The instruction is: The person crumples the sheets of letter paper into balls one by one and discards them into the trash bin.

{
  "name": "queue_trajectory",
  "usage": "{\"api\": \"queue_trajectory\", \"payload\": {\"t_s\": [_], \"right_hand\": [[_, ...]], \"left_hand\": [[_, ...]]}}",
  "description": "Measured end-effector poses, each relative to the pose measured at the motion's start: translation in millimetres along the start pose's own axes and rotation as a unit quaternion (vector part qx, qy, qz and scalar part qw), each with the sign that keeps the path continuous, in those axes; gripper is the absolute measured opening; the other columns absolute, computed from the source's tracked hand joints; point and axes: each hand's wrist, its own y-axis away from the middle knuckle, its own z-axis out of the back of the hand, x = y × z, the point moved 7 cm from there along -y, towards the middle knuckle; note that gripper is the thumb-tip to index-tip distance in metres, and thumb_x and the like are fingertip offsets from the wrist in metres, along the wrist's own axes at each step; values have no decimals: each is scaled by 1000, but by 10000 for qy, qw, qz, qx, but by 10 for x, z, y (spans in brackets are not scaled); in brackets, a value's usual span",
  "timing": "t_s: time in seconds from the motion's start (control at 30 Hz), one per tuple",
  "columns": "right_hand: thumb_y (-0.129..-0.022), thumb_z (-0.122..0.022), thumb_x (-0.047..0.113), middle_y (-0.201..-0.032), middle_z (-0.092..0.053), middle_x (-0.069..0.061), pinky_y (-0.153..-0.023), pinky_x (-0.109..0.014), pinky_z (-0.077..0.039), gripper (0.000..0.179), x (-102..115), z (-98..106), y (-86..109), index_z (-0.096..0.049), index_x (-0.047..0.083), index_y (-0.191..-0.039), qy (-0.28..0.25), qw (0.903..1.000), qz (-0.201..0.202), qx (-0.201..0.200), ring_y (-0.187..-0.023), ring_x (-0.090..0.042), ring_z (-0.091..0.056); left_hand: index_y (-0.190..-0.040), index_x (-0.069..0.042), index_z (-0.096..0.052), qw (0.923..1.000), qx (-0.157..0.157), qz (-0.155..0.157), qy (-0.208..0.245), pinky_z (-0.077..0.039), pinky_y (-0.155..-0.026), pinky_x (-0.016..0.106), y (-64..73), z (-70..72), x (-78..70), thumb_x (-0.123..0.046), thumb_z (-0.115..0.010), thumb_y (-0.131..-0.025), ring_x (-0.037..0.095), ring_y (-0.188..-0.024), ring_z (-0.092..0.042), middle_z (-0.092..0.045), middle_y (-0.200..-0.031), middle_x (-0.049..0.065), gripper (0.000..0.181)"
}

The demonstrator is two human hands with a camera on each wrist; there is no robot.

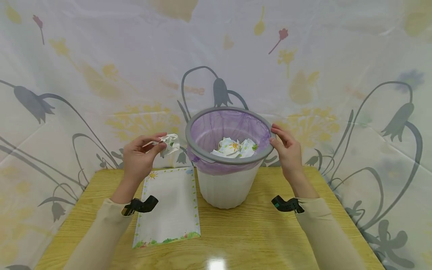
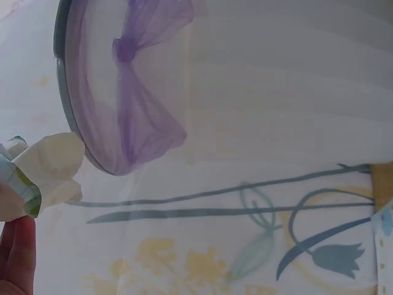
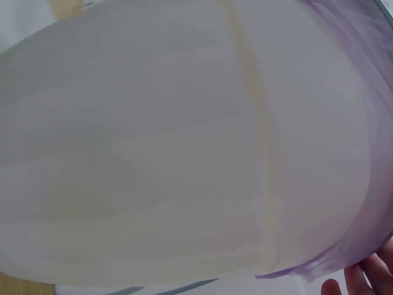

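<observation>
In the head view my left hand (image 1: pixel 138 155) pinches a crumpled piece of paper (image 1: pixel 171 145) between thumb and fingers, just left of the bin's rim. The same crumpled paper (image 2: pixel 52 169) shows near the rim in the left wrist view. A white trash bin (image 1: pixel 224 187) with a grey rim stands on the table, lined with a purple bag (image 1: pixel 219 169). Several crumpled papers (image 1: pixel 233 147) with a sun and leaf print lie inside it. My right hand (image 1: pixel 288 150) holds the bin's rim at its right side, fingers and thumb at the edge.
A flat sheet of paper (image 1: pixel 168 206) with a printed border lies on the wooden table (image 1: pixel 243 236), left of the bin. Behind the table hangs a flower-printed cloth (image 1: pixel 141 67). Each wrist wears a small black camera (image 1: pixel 145 204).
</observation>
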Motion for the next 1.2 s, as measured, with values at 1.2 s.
{"api": "queue_trajectory", "payload": {"t_s": [1.2], "right_hand": [[-101,-54,5,-149,-46,-14,-106,-23,-39,39,-132,-10,44,-51,-15,-135,-423,9985,230,-275,-136,-22,-42]], "left_hand": [[-85,-3,-70,9558,2612,1058,-835,-54,-83,29,-1226,-917,-48,-10,-81,-85,19,-99,-68,-73,-111,8,13]]}}
